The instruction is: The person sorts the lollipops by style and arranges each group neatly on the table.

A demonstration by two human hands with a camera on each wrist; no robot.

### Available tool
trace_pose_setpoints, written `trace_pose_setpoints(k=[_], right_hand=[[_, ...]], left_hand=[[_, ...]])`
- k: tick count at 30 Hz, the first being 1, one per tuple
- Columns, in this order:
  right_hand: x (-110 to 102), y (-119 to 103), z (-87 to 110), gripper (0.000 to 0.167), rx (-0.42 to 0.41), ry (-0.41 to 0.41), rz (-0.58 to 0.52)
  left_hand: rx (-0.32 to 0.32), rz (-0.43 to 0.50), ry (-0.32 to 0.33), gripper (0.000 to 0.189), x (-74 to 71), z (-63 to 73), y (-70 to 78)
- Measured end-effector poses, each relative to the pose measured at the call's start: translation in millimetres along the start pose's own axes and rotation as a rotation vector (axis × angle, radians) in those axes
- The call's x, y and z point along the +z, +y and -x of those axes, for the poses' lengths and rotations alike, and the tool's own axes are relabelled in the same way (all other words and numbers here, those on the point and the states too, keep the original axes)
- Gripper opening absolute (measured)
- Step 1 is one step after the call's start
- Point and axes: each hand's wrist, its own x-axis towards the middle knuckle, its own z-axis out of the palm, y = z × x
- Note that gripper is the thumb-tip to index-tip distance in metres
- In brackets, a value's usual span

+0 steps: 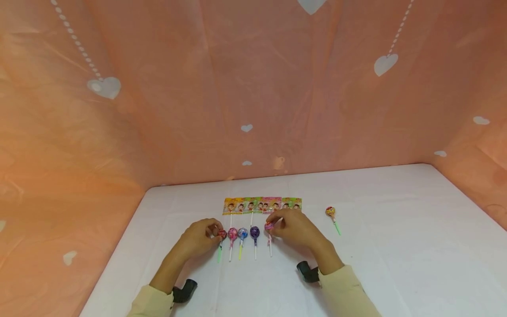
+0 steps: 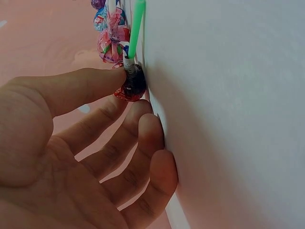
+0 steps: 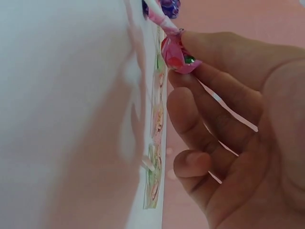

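Note:
My left hand pinches a dark red lollipop with a green stick, thumb on its wrapped head, at the left end of a row. In the row beside it lie a pink lollipop, a blue one with a yellow stick and a purple one. At the row's right end, my right hand holds another pink lollipop between thumb and fingers. Its white stick points toward the person. The other fingers of both hands are loosely bent.
Behind the row lie flat, colourful packets side by side, white sticks reaching out from some. A yellow and red lollipop with a green stick lies apart on the right of the white table. A pink curtain with hearts stands behind.

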Motion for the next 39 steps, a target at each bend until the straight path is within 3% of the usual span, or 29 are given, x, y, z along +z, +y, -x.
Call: trace_pose_setpoints(k=[21,39], right_hand=[[6.8,-5.8,1.0,0.021,0.024,-0.017,0.068],[9.0,-4.7,0.5,0.020,-0.029,-0.014,0.124]], left_hand=[[0.001,-0.013,-0.002,0.016,-1.4,0.6,1.5],[-0.020,-0.016,-0.007,0.017,0.0,0.3,0.8]])
